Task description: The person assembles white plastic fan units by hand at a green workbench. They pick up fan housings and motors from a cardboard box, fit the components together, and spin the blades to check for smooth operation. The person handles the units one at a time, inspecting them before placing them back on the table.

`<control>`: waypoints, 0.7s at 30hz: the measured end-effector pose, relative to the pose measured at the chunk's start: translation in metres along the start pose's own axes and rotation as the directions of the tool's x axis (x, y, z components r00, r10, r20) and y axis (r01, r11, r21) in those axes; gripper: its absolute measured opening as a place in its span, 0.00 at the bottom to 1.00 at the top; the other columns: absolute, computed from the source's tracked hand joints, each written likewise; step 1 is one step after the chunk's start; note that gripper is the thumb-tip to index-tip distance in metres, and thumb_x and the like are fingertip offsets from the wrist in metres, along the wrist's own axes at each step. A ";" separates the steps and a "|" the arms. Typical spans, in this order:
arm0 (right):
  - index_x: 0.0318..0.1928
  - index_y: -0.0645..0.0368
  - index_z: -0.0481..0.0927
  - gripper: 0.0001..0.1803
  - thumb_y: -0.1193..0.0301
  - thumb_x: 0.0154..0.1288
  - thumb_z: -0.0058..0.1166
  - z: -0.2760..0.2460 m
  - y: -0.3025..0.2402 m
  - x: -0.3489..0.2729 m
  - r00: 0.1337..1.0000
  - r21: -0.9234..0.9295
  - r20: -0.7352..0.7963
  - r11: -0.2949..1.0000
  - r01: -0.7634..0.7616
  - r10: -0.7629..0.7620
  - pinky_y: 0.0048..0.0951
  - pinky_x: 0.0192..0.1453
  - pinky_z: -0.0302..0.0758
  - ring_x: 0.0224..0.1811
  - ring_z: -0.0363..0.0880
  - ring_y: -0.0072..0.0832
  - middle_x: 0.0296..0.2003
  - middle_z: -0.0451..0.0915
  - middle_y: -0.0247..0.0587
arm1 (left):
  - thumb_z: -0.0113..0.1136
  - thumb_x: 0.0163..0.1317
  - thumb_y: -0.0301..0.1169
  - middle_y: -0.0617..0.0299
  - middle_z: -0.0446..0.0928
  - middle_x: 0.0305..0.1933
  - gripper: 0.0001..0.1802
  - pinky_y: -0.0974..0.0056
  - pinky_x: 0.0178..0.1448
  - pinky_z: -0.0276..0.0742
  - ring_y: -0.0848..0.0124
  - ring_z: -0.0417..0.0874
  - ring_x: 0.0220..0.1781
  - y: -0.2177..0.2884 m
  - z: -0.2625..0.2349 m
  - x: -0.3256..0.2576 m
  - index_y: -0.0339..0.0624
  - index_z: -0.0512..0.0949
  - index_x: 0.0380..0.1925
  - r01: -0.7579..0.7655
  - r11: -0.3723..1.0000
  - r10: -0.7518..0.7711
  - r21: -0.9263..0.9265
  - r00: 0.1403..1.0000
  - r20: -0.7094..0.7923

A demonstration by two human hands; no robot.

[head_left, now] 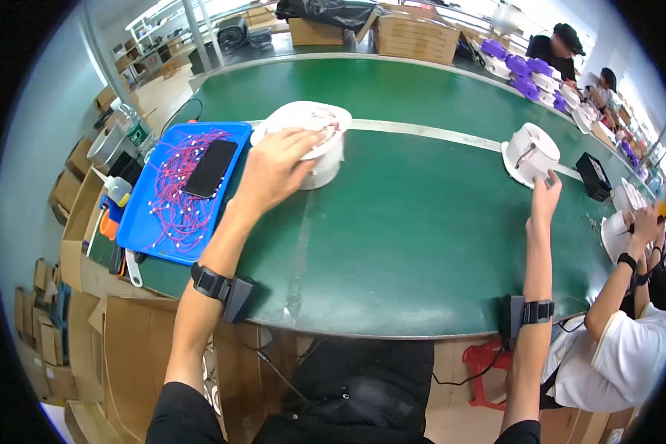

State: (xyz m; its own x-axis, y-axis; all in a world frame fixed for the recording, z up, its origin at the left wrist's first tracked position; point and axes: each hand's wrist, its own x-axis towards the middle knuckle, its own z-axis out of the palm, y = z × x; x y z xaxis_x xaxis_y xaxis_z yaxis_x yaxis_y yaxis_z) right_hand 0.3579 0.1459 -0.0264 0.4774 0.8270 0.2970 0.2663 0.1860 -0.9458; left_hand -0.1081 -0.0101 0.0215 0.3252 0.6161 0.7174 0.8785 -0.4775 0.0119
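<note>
A white housing (323, 172) shows at upper centre, flange up, above or on a broad green table (407, 244). A blue tray (135, 222) at left seemingly corrals small parts. The left hand (274, 169) drapes fingers over the flange, likely for control; whether it clamps cannot be told. At upper right, the right hand (544, 201) nears or touches a second housing (538, 150), its grip unclear. A dark phone (212, 169), perhaps merely parked, overlies thin pink wires (176, 214).

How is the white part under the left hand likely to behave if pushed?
The white part is probably stiff: it shows no sag beneath the left hand. Being broader on top than below, it might tip if pushed near its edge.
</note>
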 end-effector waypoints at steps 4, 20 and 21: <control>0.56 0.65 0.75 0.19 0.75 0.64 0.47 0.003 -0.013 -0.014 0.954 0.001 0.090 0.958 0.287 -0.286 0.32 0.62 0.69 0.53 0.77 0.32 0.50 0.80 0.48 | 0.65 0.54 0.24 0.53 0.83 0.46 0.19 0.58 0.55 0.77 0.56 0.83 0.50 0.018 0.004 0.007 0.39 0.80 0.49 -0.032 0.998 0.032 -0.054 0.999 0.004; 0.75 0.56 0.46 0.56 0.57 0.56 0.69 0.082 -0.082 -0.157 0.347 0.476 0.853 0.854 -0.210 -0.390 0.37 0.64 0.72 0.68 0.64 0.35 0.67 0.63 0.50 | 0.44 0.67 0.27 0.50 0.65 0.67 0.27 0.58 0.72 0.63 0.62 0.66 0.70 0.073 0.039 0.003 0.36 0.59 0.67 0.469 0.077 -0.649 -0.880 0.694 0.313; 0.74 0.58 0.49 0.51 0.56 0.59 0.66 0.078 -0.084 -0.153 0.368 0.414 0.879 0.869 -0.270 -0.304 0.35 0.62 0.75 0.66 0.68 0.33 0.65 0.66 0.48 | 0.45 0.65 0.24 0.49 0.64 0.68 0.29 0.59 0.73 0.61 0.61 0.65 0.71 0.070 0.041 0.001 0.35 0.58 0.68 0.493 0.301 -0.611 -0.817 0.757 0.232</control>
State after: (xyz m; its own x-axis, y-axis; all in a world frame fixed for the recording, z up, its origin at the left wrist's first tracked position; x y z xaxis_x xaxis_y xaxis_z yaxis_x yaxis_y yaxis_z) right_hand 0.1974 0.0445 -0.0025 -0.6408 0.7144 0.2810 -0.2440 0.1576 -0.9569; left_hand -0.0320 -0.0168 -0.0057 -0.2095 0.9033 0.3743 0.1387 -0.3515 0.9259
